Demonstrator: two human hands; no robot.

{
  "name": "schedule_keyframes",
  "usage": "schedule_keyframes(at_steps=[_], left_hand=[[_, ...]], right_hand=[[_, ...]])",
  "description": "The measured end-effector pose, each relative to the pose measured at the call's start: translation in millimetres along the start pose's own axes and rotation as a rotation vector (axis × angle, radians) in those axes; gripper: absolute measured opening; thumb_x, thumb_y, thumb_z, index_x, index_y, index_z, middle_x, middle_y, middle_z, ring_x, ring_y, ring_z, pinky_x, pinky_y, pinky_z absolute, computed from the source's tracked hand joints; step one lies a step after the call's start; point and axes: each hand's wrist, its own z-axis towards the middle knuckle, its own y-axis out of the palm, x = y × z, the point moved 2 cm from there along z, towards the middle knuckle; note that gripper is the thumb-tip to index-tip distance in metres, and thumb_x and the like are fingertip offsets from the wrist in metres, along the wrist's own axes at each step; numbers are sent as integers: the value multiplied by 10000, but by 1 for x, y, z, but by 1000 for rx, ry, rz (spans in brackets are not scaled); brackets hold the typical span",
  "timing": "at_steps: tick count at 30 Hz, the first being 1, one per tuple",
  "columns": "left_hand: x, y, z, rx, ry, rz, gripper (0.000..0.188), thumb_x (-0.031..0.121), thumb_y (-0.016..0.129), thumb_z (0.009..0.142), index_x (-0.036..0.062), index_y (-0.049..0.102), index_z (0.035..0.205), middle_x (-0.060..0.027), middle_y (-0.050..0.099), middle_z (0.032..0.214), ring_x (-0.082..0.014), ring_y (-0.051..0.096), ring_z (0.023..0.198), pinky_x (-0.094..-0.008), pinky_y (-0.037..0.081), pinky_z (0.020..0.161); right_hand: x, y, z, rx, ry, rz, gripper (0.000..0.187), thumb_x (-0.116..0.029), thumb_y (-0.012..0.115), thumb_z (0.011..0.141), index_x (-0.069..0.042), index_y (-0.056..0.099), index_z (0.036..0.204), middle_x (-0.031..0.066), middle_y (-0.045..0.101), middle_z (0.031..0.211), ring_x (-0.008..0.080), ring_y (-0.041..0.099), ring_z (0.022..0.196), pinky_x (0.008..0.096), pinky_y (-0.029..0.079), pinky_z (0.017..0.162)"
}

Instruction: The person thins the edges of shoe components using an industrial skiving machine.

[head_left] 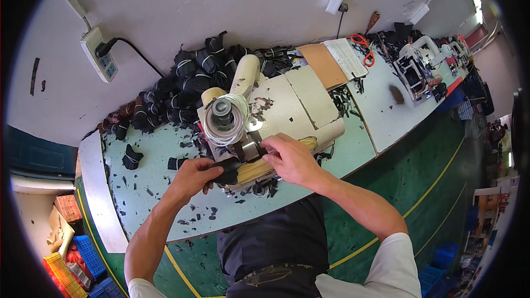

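A cream-coloured bench machine (pixel 281 99) stands in front of me, with a coil of white cord (pixel 241 127) around the dark knob (pixel 222 108) on its top. My left hand (pixel 190 178) is closed on a black strip of material (pixel 227 177) at the machine's near left side, thumb on top. The strip lies against the yellowish front edge (pixel 256 171) of the machine. My right hand (pixel 292 160) is at the shiny metal part (pixel 251 150), its fingers bent together. Whatever those fingertips hold is hidden.
Bundles of tied black pieces (pixel 187 72) are heaped along the wall. Black scraps litter the pale table (pixel 160 154). A brown board (pixel 323 66), a paper sheet (pixel 346 58), orange-handled scissors (pixel 369 58) and another machine (pixel 417 66) lie to the right. A power strip (pixel 99 55) hangs at left.
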Motion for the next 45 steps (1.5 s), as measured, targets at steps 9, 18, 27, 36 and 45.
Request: schedule_keyframes(at_steps=[9,18,27,36,45], left_hand=[[15,11,3,-70,16,-46,243,166,688,912,-48,696,1030,-26,634,737,-86,563,572,-240,462,474],[22,11,11,-17,-23,170,258,165,697,902,-46,697,1050,-40,647,749,-87,566,572,-249,468,466],[16,2,5,-7,-46,120,219,137,701,904,-39,697,1034,-41,643,748,-87,570,581,-234,465,464],[14,12,7,-34,17,-19,232,150,712,893,-48,693,1013,-20,622,684,-83,531,501,-228,413,419],[20,16,14,12,-10,131,222,147,724,875,-47,713,983,-25,628,690,-78,543,532,-239,440,439]], right_hand=[[1,11,13,-92,-109,-245,183,-95,666,870,-12,652,1033,164,617,945,365,635,856,464,500,763],[-9,7,9,-96,-74,36,154,-49,652,850,-42,659,1004,164,618,995,379,630,871,449,503,765],[-2,0,6,-136,32,-46,173,-52,658,853,-45,641,1026,171,635,1033,377,637,899,433,511,796],[-10,10,11,-89,68,-16,220,-58,674,853,-57,638,1069,167,657,1001,344,639,943,413,510,824],[-7,9,8,-88,-12,67,204,-54,665,861,-33,635,1062,170,650,1012,352,645,921,407,510,835]])
